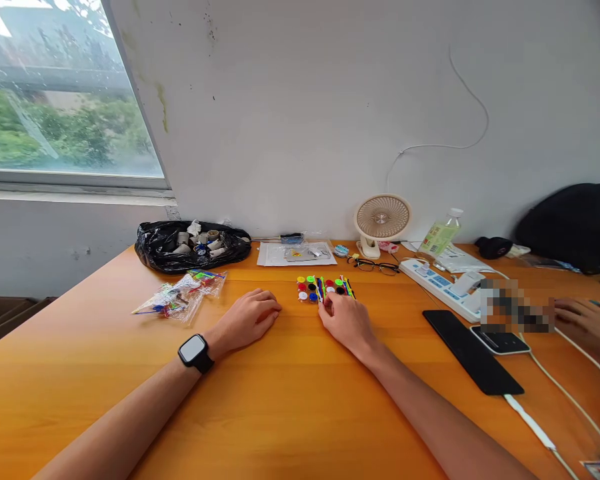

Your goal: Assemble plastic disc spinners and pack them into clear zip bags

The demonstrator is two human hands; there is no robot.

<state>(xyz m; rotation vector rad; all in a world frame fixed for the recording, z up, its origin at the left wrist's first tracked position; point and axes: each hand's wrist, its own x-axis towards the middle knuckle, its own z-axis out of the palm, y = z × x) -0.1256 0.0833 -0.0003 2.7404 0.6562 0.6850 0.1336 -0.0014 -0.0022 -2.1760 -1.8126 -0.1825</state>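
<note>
Small round plastic discs in bright colours [302, 288] sit in short rows at mid-table [280, 407], slim multicoloured plastic sticks [321, 289] bunched among them. Work this close wants, I'd judge, a light fingertip touch, sticks kept parallel, wrist clear of the discs. Right hand [347, 321]: fingers bent, thumb and forefinger at the near end of one bunch; from here, cannot tell whether they pinch or merely touch. Left hand [249, 321]: resting left of the discs, fingers loosely curled, nothing visible in it.
</note>
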